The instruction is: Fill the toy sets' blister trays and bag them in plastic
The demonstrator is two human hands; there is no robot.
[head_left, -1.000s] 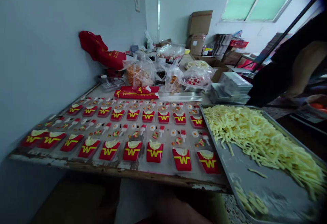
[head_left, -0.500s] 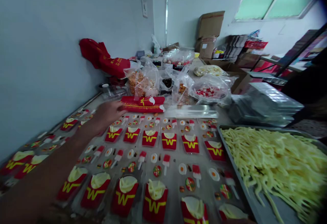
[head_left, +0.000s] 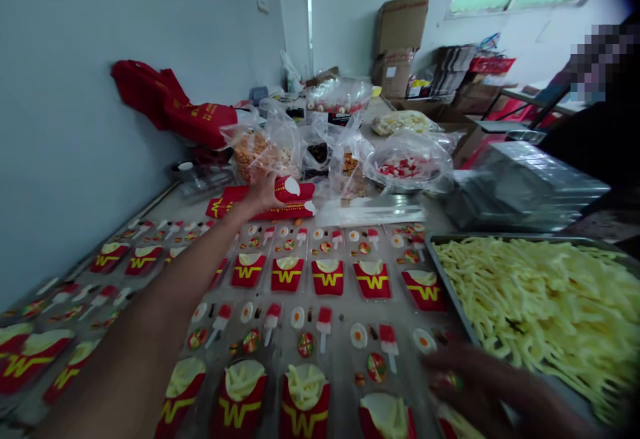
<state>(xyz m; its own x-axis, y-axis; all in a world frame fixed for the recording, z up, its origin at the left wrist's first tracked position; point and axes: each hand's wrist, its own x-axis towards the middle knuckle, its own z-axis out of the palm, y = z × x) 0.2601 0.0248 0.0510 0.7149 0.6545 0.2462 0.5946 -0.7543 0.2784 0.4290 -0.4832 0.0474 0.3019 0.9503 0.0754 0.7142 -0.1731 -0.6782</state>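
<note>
My left hand [head_left: 265,192] reaches forward over the table, its fingers wrapped round the near end of a stack of red fries cartons [head_left: 296,189] with yellow print and white rounded ends. A second stack lies beneath and beside it. My right hand [head_left: 480,379], smeared by motion, is low on the right, over clear plastic trays and beside the metal tray; its fingers are hard to make out. Rows of clear trays hold red cartons marked W [head_left: 329,277] with pale fries, plus toy eggs, popsicles [head_left: 324,325] and pizzas. Pale fries [head_left: 540,292] lie heaped in the metal tray [head_left: 450,272].
Clear bags of small pieces [head_left: 407,165] stand behind the cartons. Flat clear plastic strips [head_left: 370,212] lie by them. Stacked clear trays [head_left: 525,185] are at the right, near a person in dark clothing [head_left: 585,139]. A red cloth bag [head_left: 175,105] leans on the left wall.
My left hand has moved right along the red cartons, and the end of the upper stack now tilts up. My right hand has come into view at lower right. The view has shifted slightly.
</note>
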